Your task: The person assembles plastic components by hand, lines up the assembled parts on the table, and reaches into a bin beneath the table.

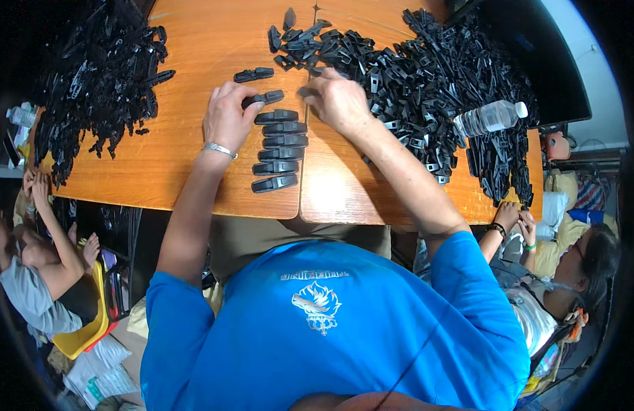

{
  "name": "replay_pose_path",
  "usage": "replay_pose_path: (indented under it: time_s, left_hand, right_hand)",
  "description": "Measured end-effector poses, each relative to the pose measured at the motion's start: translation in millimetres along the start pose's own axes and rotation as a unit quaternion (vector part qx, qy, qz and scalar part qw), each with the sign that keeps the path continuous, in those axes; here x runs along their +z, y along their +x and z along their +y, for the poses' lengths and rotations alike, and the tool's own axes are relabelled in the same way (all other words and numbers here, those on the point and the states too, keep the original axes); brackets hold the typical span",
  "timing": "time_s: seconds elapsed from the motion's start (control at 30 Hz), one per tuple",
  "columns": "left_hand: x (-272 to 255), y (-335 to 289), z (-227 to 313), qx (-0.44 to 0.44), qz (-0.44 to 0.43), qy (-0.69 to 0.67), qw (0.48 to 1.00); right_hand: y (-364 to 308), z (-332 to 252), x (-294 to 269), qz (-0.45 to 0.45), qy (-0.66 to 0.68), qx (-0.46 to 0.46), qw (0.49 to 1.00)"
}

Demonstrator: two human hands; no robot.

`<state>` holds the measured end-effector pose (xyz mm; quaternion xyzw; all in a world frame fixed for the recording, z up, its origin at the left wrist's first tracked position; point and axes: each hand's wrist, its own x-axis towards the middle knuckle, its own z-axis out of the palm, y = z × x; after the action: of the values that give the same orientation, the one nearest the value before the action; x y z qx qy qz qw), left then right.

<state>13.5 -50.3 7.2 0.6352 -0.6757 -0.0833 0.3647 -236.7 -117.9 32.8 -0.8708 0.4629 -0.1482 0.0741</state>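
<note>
While your left grip (228, 115) pinches a black clip (270, 96) near lined-up clips (284, 141) on the counter (187, 68), your right grip (340, 101) blurs; I cannot tell its hold.

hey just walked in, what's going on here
A person in a blue shirt is handling small black plastic parts at a wooden table. The left hand holds one black part just above a column of similar parts. The right hand is beside the right-hand heap; blur hides its exact grip. Another heap lies to the left, and a clear bottle rests on the right-hand one.
</note>
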Motion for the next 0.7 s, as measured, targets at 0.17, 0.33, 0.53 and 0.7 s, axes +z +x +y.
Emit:
replay_pose_path:
  time_s: [0.17,0.33,0.53,0.7]
  left_hand:
    - [3.9,-0.4,-7.5,-0.011,-0.011,0.006,1.000]
    - [3.2,1.6,-7.4,0.000,-0.013,-0.011,1.000]
    - [7.7,0.7,-15.0,-0.014,-0.019,-0.026,0.999]
    - [12.9,4.6,-18.6,0.018,0.002,-0.042,0.999]
  right_hand:
    - [2.9,-4.1,-29.1,-0.041,-0.031,0.068,0.996]
    - [20.5,-22.5,1.2,0.034,0.099,-0.044,0.994]
    - [36.7,-14.3,20.8,0.029,0.133,-0.084,0.987]
    - [44.9,-4.6,28.7,0.027,0.175,-0.120,0.977]
